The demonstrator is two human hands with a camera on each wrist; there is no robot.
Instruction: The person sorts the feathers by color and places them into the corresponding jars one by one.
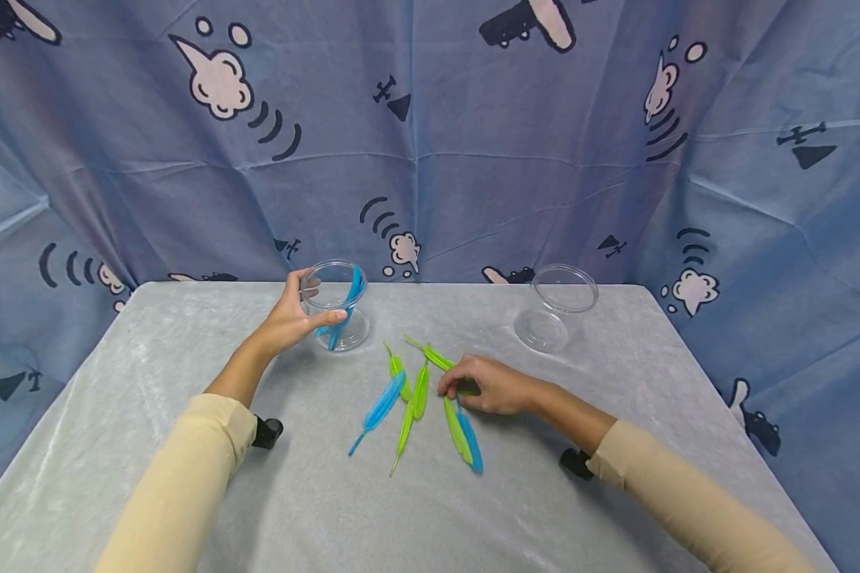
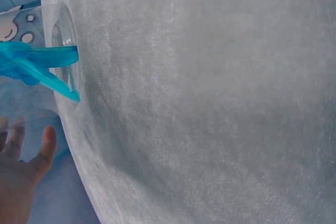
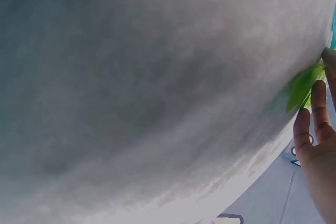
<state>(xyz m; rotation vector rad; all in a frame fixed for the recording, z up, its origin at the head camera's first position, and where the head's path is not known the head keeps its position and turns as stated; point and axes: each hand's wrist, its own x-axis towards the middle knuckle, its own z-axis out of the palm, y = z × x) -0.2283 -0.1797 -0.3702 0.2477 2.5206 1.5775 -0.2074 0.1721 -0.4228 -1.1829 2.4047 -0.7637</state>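
Observation:
My left hand (image 1: 290, 318) holds a clear plastic cup (image 1: 335, 261), thumb across its front and fingers behind. Blue feathers (image 1: 351, 294) stand inside that cup; the left wrist view shows them (image 2: 42, 59) beside the fingers of the left hand (image 2: 21, 177). Over a loose group of feathers, my right hand (image 1: 498, 386) has its fingers bent down, pinching a green feather (image 3: 304, 86). Under and beside it lie another green feather (image 1: 457, 431) and a blue feather (image 1: 471, 442). Left of it are more green feathers (image 1: 420, 391) and a blue feather (image 1: 383, 404).
A second clear cup (image 1: 564, 309) stands upright at the back right of the table, with no feather visible in it. Grey cloth covers the table (image 1: 344, 517). A blue patterned curtain (image 1: 473, 199) hangs behind its far edge and along both sides.

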